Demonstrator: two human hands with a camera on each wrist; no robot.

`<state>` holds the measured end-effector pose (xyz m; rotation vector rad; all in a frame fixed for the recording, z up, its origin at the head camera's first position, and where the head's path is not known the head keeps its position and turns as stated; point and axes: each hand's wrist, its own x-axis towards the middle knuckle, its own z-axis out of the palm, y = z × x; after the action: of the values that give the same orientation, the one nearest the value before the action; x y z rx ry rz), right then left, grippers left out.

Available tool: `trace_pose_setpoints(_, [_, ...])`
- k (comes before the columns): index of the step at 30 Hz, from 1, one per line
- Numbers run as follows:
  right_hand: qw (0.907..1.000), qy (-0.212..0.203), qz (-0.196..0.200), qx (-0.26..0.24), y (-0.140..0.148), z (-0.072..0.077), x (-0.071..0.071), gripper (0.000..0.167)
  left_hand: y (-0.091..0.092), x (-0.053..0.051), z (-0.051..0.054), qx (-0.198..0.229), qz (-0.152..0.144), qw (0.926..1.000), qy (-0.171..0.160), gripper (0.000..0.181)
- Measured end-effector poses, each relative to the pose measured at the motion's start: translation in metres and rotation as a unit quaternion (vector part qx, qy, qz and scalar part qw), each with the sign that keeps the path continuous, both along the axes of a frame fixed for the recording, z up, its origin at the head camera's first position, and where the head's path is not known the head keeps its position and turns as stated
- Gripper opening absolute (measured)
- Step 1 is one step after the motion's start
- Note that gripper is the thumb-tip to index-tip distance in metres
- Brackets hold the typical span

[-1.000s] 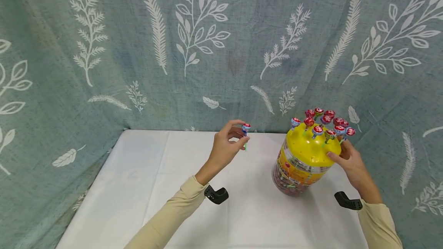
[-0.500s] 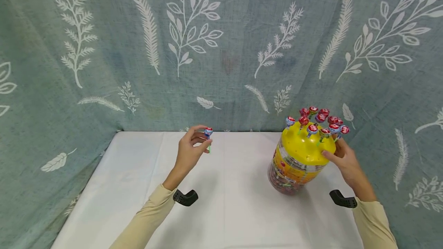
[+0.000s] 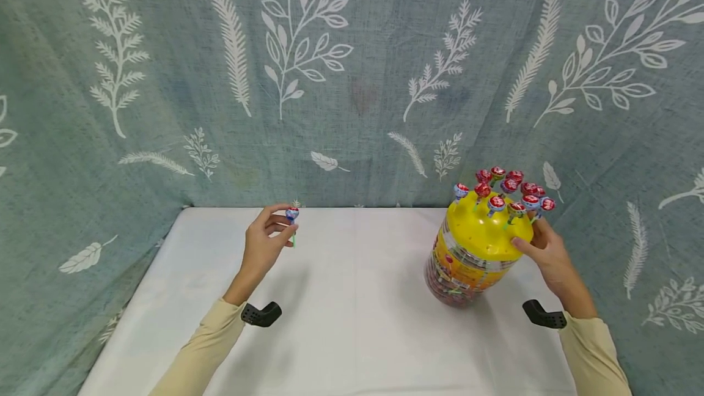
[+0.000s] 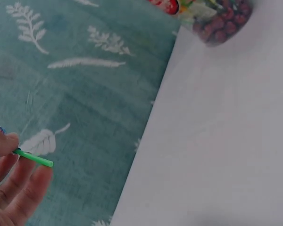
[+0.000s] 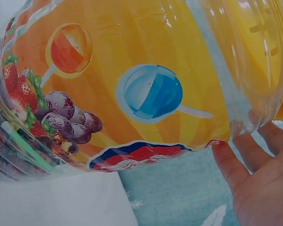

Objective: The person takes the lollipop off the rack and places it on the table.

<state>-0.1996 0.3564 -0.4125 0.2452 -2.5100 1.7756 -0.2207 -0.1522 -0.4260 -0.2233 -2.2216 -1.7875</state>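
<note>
Pale sleeves [image 3: 192, 347] come in from the bottom edge of the head view, each with a black mount [image 3: 261, 315] at the wrist. Between them spreads a broad stretch of white table [image 3: 357, 335], giving open room from the left hand [image 3: 261, 246] across to the jar [image 3: 464, 264]. More tabletop lies left of that hand, out to the table's slanting left edge. The right side is tighter: the right hand [image 3: 552, 261] fits between jar and curtain [image 3: 352, 78].

The left hand is raised above the table, thumb and fingers pinching a lollipop [image 3: 292, 214] well apart from the jar. The lollipop is roughly upright, its wrapped head red above and blue below, its green stick [image 4: 35, 157] pointing down; in the left wrist view the head is mostly hidden.

The right hand holds the jar at its upper right, thumb on the yellow lid [image 3: 475, 234], other fingers reaching round to the clear wall. The jar is on the right part of the table; whether it tilts I cannot tell. Fruit and lollipops are printed on its yellow label [image 5: 113, 89]. Wrapped lollipops stick up from the lid, mostly bunched toward its far side.

The table's back edge meets the grey-green, leaf-printed curtain.
</note>
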Motion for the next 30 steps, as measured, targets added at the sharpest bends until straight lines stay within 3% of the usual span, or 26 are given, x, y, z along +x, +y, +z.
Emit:
trace_pose_setpoints(4, [1.0000, 0.005, 0.003, -0.008, 0.000, 0.000, -0.001, 0.053, -0.011, -0.004, -0.008, -0.004, 0.009, 0.9999, -0.003, 0.042])
trace_pose_setpoints(11, [1.0000, 0.006, -0.001, 0.000, 0.001, -0.003, -0.002, 0.050, -0.033, -0.018, -0.038, -0.043, 0.042, 0.9981, -0.015, 0.043])
trace_pose_setpoints(20, [0.9995, -0.007, -0.014, 0.026, 0.001, -0.004, -0.001, 0.063, -0.052, -0.020, -0.051, -0.059, 0.058, 0.9963, -0.024, 0.043])
trace_pose_setpoints(30, [0.9994, 0.004, 0.000, -0.034, 0.001, -0.005, -0.002, 0.059, -0.072, -0.023, -0.064, -0.103, 0.074, 0.9903, -0.056, 0.041])
